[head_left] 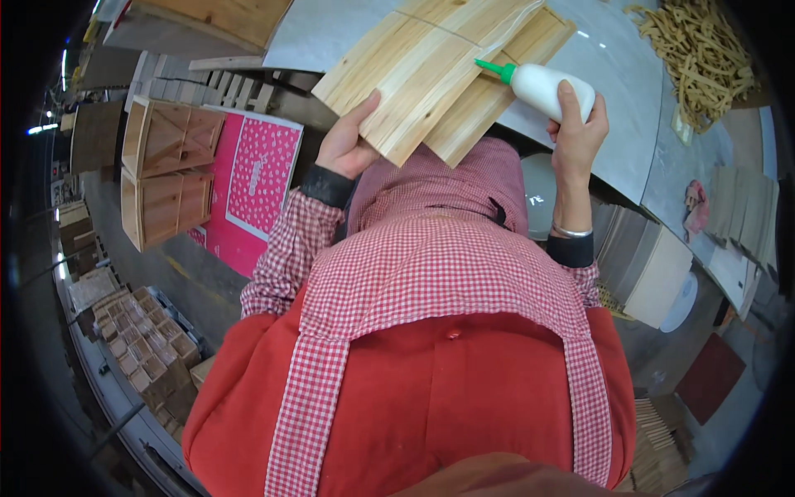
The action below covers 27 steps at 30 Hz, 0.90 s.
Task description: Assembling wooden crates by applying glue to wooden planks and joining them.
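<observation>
My right hand (577, 132) is closed round a white squeeze bottle (542, 89), tilted so its green nozzle (490, 68) points left at the edge of a wooden panel (406, 70). The nozzle tip appears to be at or just above the wood; I cannot tell whether it touches. My left hand (349, 142) grips the near left corner of that panel, thumb on top and fingers underneath. A second wooden panel (468, 124) lies partly under the first, sticking out to the right. A pale line runs along the upper panel's far right part.
Both panels rest over a grey-white worktable (617, 124). Tan strips (696, 58) are heaped at the far right, near a pink cloth (696, 207). Wooden crates (170, 174) and a pink printed board (252, 178) stand left. A wooden box (211, 25) sits at the far left.
</observation>
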Each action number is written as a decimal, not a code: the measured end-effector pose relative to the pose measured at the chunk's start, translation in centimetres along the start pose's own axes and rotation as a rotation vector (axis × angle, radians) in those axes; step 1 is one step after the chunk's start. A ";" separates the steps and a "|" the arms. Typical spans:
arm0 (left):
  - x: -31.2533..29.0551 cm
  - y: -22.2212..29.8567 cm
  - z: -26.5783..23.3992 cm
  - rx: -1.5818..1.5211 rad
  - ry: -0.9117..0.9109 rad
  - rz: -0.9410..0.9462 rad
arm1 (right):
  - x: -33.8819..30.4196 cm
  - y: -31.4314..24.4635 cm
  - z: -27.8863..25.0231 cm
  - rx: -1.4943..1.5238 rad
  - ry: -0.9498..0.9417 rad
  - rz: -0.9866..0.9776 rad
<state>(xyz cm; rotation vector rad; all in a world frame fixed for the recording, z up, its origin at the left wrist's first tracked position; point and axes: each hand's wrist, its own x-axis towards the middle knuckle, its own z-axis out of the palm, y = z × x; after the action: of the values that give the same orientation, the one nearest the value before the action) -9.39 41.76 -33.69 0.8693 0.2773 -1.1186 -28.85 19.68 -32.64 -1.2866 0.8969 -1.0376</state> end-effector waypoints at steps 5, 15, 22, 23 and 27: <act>0.6 -0.2 -0.5 -0.041 -0.035 0.018 | -3.3 -0.9 0.2 -0.064 -0.109 -0.008; 1.4 -0.2 -0.8 -0.063 -0.013 0.056 | -8.3 -1.1 0.3 -0.182 -0.385 -0.091; 1.2 -0.6 0.1 -0.036 0.009 0.108 | -9.2 -2.0 0.8 -0.128 -0.290 -0.034; 1.2 -0.6 0.1 -0.063 0.015 0.087 | -9.3 -1.8 0.7 -0.143 -0.310 -0.058; 1.5 -0.4 0.1 -0.093 -0.015 0.061 | -9.4 -1.0 0.4 -0.204 -0.365 -0.181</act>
<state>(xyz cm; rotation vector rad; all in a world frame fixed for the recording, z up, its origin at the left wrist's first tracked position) -9.13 40.62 -34.70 0.7817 0.2870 -1.0471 -31.44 28.77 -31.95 -1.6897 0.6256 -0.8245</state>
